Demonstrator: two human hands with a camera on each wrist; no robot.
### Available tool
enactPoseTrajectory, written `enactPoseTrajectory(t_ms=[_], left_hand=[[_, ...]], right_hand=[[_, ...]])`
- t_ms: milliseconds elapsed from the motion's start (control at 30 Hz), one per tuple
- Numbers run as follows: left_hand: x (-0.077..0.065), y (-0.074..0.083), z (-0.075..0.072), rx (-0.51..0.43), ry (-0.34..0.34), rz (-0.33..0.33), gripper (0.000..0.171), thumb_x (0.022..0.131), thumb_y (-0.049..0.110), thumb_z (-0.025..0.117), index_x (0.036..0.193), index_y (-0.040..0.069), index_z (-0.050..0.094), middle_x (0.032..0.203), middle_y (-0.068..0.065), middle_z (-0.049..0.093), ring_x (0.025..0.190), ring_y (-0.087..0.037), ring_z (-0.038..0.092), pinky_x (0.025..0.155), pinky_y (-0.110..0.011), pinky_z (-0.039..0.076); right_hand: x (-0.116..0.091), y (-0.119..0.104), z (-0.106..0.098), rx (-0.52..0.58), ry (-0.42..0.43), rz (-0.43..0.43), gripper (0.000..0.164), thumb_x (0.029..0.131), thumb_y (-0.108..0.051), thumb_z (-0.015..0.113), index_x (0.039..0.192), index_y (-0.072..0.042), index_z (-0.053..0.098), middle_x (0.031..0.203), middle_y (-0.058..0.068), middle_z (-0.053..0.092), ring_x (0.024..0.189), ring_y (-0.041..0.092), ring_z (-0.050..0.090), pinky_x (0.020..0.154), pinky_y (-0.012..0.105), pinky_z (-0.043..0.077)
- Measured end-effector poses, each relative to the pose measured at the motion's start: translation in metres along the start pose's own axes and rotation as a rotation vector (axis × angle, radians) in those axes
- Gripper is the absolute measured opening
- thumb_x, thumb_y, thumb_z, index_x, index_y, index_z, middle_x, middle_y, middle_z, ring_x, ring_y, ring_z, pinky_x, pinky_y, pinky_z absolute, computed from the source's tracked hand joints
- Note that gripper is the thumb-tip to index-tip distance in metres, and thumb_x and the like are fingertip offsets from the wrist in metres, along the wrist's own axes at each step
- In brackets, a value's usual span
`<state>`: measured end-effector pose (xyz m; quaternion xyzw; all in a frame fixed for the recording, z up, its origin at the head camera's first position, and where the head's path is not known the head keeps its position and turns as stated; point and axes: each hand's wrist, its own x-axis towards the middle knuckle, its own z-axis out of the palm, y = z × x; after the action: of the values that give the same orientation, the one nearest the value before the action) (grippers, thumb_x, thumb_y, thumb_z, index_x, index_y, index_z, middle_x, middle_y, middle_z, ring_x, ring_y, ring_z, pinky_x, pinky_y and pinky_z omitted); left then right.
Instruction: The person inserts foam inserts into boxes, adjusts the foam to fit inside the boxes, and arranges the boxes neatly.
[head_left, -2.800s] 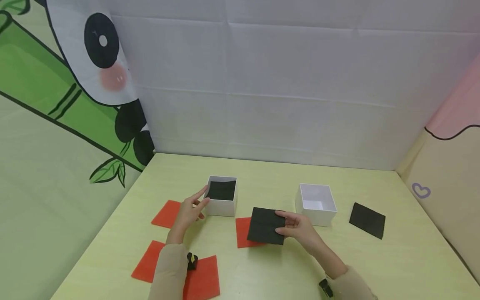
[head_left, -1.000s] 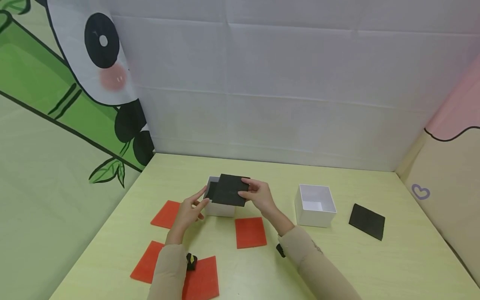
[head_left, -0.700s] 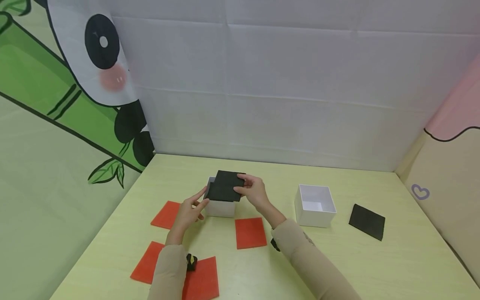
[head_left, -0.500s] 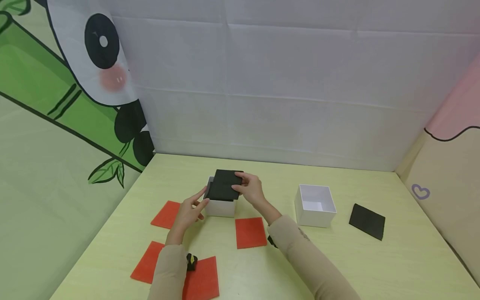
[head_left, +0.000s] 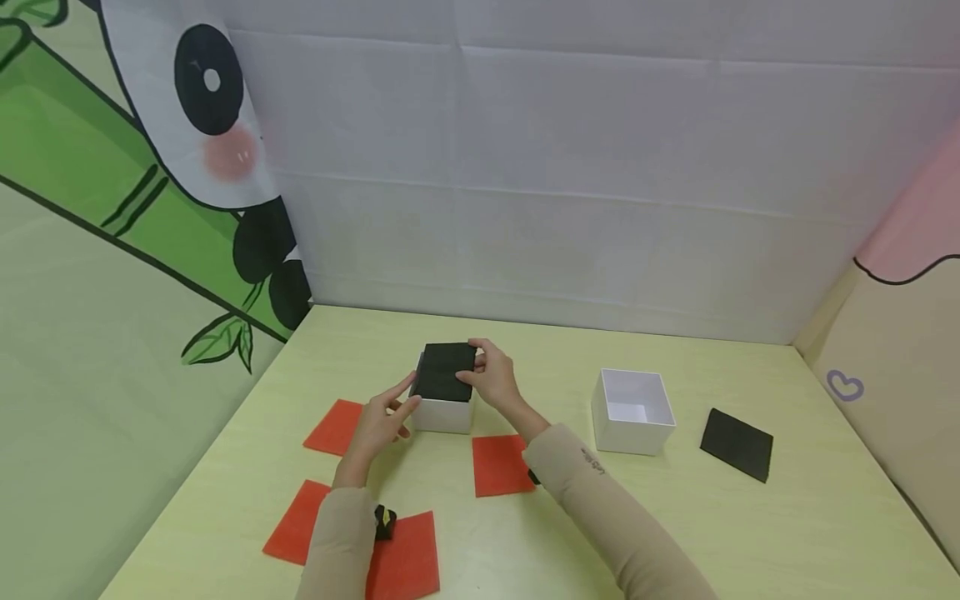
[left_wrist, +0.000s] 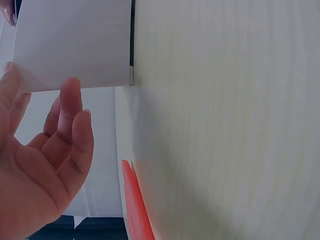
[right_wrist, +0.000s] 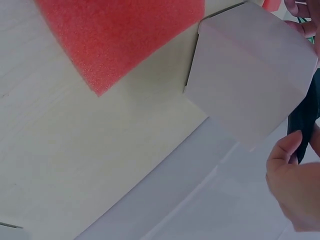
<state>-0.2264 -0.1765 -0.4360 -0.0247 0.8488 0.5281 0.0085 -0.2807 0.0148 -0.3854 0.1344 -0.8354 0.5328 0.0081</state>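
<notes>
Right hand point(head_left: 495, 380) pinches a black square point(head_left: 442, 368) by its right edge, over the left white box point(head_left: 442, 417); left hand point(head_left: 381, 423), thumb and forefinger apart, touches that box's near-left corner.

Head view bright, even; wrist views dimmer (bluish), soft shadow across table point(left_wrist: 235, 100).
</notes>
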Motion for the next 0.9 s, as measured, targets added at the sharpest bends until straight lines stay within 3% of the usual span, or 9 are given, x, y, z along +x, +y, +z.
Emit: enactPoseTrajectory(t_ms=[333, 533, 767, 900], left_hand=[[0.001, 0.004, 0.002, 0.006, 0.000, -0.009, 0.053, 0.087, 0.033, 0.057, 0.136, 0.027, 0.039, 0.084, -0.018, 0.052, 0.055, -0.028, 0.058, 0.049, -0.028, 0.041], [0.002, 0.003, 0.002, 0.007, 0.002, -0.007, 0.053, 0.087, 0.033, 0.057, 0.136, 0.026, 0.040, 0.083, -0.018, 0.053, 0.054, -0.027, 0.058, 0.049, -0.028, 0.041], [0.001, 0.002, 0.002, -0.001, 0.007, -0.004, 0.052, 0.087, 0.032, 0.058, 0.135, 0.026, 0.041, 0.082, -0.018, 0.053, 0.055, -0.030, 0.058, 0.048, -0.028, 0.042], [0.002, 0.002, 0.002, 0.000, 0.007, -0.008, 0.053, 0.086, 0.034, 0.058, 0.136, 0.026, 0.041, 0.082, -0.017, 0.053, 0.055, -0.029, 0.058, 0.049, -0.028, 0.042]], right_hand=[[0.004, 0.007, 0.001, -0.152, -0.079, -0.027, 0.045, 0.077, -0.005, 0.069, 0.118, 0.003, 0.055, 0.074, 0.007, 0.051, 0.068, 0.017, 0.045, 0.055, 0.021, 0.035], [0.002, 0.010, 0.001, -0.202, -0.105, -0.006, 0.043, 0.075, -0.011, 0.072, 0.114, 0.003, 0.059, 0.095, 0.016, 0.053, 0.090, 0.029, 0.047, 0.069, 0.029, 0.039], [0.005, 0.010, 0.002, -0.372, -0.115, 0.014, 0.044, 0.072, -0.025, 0.076, 0.110, -0.006, 0.065, 0.100, 0.017, 0.049, 0.092, 0.026, 0.042, 0.070, 0.031, 0.039], [0.006, 0.009, 0.004, -0.395, -0.146, 0.072, 0.045, 0.072, -0.027, 0.075, 0.111, -0.008, 0.065, 0.105, 0.018, 0.049, 0.096, 0.027, 0.043, 0.070, 0.033, 0.042]])
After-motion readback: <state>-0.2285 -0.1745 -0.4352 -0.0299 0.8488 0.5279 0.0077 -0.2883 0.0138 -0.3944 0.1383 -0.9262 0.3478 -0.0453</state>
